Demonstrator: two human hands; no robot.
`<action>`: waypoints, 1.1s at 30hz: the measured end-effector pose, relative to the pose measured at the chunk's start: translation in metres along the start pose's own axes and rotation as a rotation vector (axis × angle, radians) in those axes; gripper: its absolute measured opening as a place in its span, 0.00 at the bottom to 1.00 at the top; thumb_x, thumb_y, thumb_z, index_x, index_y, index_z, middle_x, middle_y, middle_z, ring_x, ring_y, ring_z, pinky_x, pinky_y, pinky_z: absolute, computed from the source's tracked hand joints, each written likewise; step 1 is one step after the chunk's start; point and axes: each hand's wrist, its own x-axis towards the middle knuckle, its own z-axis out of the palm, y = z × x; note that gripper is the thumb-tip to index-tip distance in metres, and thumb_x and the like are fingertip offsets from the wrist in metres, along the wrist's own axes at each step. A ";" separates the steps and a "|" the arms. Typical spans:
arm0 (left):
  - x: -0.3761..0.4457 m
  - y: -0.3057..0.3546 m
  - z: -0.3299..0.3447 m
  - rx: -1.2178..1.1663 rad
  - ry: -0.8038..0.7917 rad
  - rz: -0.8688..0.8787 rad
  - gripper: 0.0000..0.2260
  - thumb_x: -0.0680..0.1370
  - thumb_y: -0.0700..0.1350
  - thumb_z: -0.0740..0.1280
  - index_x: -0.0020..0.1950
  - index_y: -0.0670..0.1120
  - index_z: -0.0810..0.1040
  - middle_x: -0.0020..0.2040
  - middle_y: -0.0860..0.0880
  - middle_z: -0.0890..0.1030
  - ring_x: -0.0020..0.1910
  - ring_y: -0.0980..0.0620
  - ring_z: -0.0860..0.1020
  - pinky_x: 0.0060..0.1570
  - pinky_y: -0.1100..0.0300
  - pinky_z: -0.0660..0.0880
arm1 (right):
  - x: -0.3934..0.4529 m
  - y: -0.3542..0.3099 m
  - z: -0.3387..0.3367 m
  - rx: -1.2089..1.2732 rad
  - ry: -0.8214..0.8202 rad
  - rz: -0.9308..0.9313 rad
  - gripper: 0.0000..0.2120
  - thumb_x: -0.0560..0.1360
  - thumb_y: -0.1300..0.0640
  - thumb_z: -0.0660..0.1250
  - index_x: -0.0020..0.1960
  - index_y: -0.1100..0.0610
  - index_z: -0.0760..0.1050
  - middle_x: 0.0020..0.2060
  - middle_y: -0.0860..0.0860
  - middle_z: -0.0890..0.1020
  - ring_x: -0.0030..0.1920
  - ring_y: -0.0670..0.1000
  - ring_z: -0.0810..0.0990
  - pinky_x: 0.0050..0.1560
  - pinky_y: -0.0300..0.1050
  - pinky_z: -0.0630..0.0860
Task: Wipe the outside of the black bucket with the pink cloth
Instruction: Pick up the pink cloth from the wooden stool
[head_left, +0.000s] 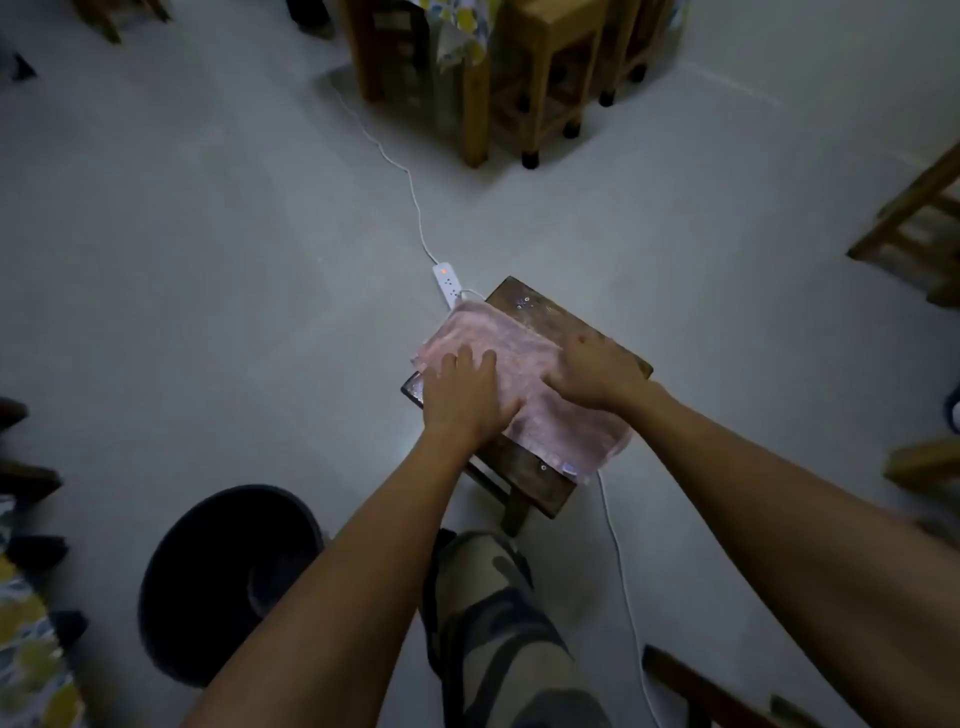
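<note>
Bucket (228, 582) stands on the floor at lower left, well apart from the pink cloth (519, 384) spread on the wooden stool (587, 332). Left hand (465, 395) and right hand (595, 371) press flat, fingers spread, gripping nothing — lifting carelessly could drag cloth onto the power strip (447, 283) just beside the stool.

Left forearm crosses the right rim of the black bucket (223, 582); that part of it hidden. Bucket interior too dark to read.

Pink cloth (519, 384) partly covered by left hand (465, 395) and right hand (592, 371); cloth surface under the palms not visible. Right fingertips hard to separate from the cloth.

Wooden stool (550, 322) top mostly hidden beneath the cloth; its legs largely out of sight below the seat.

White power strip (447, 283): near end tucked behind the cloth's edge, sockets too small to count.

Wooden furniture (545, 78) cut off by the top edge; chair (914, 228) cut by the right edge. Edge objects blurred.
</note>
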 end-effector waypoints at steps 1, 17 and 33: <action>0.002 -0.001 0.004 -0.003 -0.024 0.001 0.34 0.75 0.70 0.61 0.73 0.49 0.65 0.73 0.39 0.68 0.70 0.38 0.68 0.62 0.40 0.69 | 0.004 0.001 0.004 0.005 0.005 0.007 0.37 0.73 0.33 0.60 0.75 0.55 0.68 0.73 0.60 0.74 0.70 0.65 0.75 0.66 0.63 0.77; -0.007 -0.010 0.023 -0.089 -0.096 0.011 0.40 0.74 0.65 0.67 0.80 0.56 0.51 0.78 0.39 0.61 0.76 0.34 0.60 0.67 0.34 0.65 | 0.000 -0.035 -0.025 0.586 -0.352 0.010 0.15 0.74 0.48 0.72 0.56 0.55 0.84 0.51 0.56 0.87 0.52 0.57 0.86 0.58 0.58 0.84; -0.152 -0.116 -0.073 -0.321 0.033 -0.045 0.47 0.65 0.68 0.72 0.79 0.57 0.56 0.75 0.49 0.66 0.67 0.43 0.72 0.58 0.38 0.75 | -0.103 -0.194 -0.021 1.217 -0.274 -0.249 0.18 0.78 0.60 0.74 0.66 0.48 0.78 0.51 0.56 0.88 0.49 0.54 0.87 0.55 0.51 0.84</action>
